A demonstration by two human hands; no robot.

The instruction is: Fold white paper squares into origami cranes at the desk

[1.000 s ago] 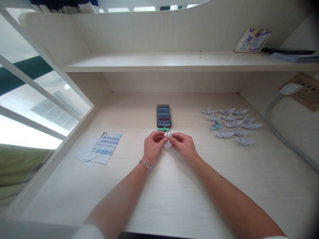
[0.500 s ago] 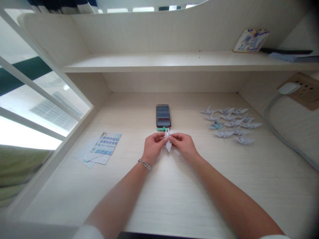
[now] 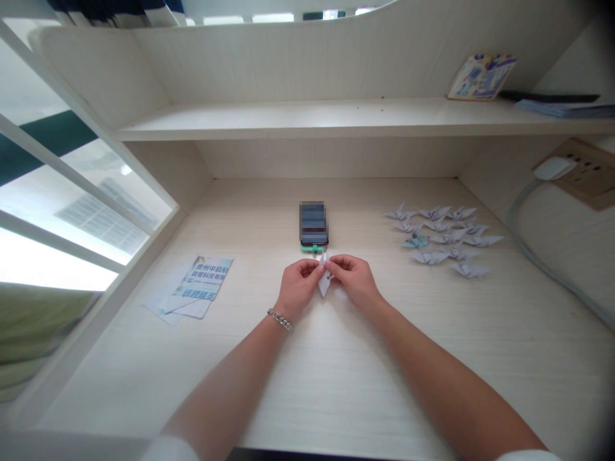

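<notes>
Both hands meet at the middle of the pale wooden desk (image 3: 336, 371), pinching a small folded white paper piece (image 3: 324, 276) between them. My left hand (image 3: 298, 286), with a metal bracelet at the wrist, grips its left side with closed fingers. My right hand (image 3: 353, 279) pinches its right side. The paper stands narrow and upright, pointed at top and bottom. Just behind the hands lies a phone (image 3: 314, 226) in a teal case, screen up.
Several folded paper cranes (image 3: 442, 238) lie in a cluster at the right. Printed leaflets (image 3: 195, 288) lie at the left. A shelf (image 3: 336, 118) above carries a booklet (image 3: 480, 77). A wall socket with plug and cable (image 3: 552, 169) is on the right side panel.
The paper piece has been pressed narrower between the fingers, and the hands have drawn slightly closer together. Everything else on the desk is unmoved.
</notes>
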